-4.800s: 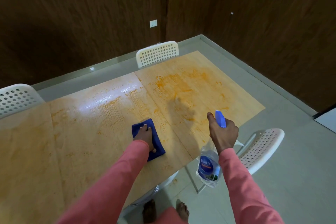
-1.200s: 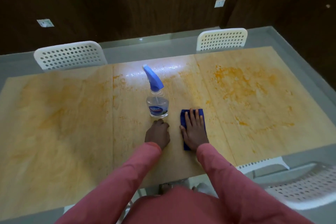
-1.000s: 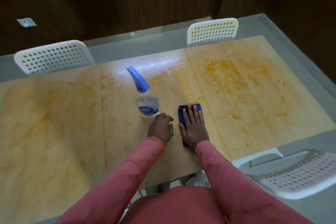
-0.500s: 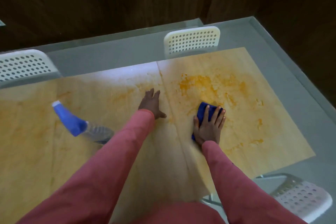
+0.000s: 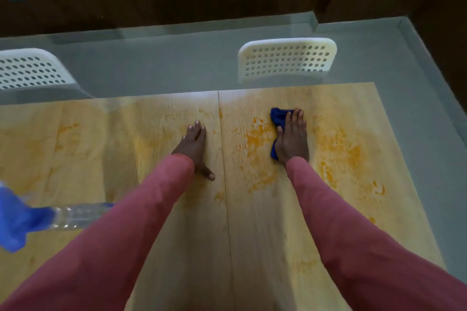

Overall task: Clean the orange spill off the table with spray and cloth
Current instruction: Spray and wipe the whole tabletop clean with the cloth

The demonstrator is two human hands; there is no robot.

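My right hand (image 5: 292, 137) presses flat on the blue cloth (image 5: 279, 117), far out on the right half of the wooden table (image 5: 252, 235). Only the cloth's far end and left edge show from under the hand. Thick orange spill (image 5: 255, 141) lies just left of the cloth, and more orange smears spread to its right. My left hand (image 5: 194, 145) rests flat on the tabletop with straight fingers, just left of the seam between the two panels. The spray bottle (image 5: 35, 217), clear with a blue trigger head, appears at the left edge, blurred.
Two white perforated chairs stand beyond the table's far edge, one behind the right panel (image 5: 286, 58) and one at the far left (image 5: 27, 70). Grey floor and a dark wooden wall lie behind them. The table's right edge runs close to my right arm.
My right hand has slid the cloth further from me into the thick orange patch on the right panel. My left hand came away from beside the bottle and now lies flat near the seam.
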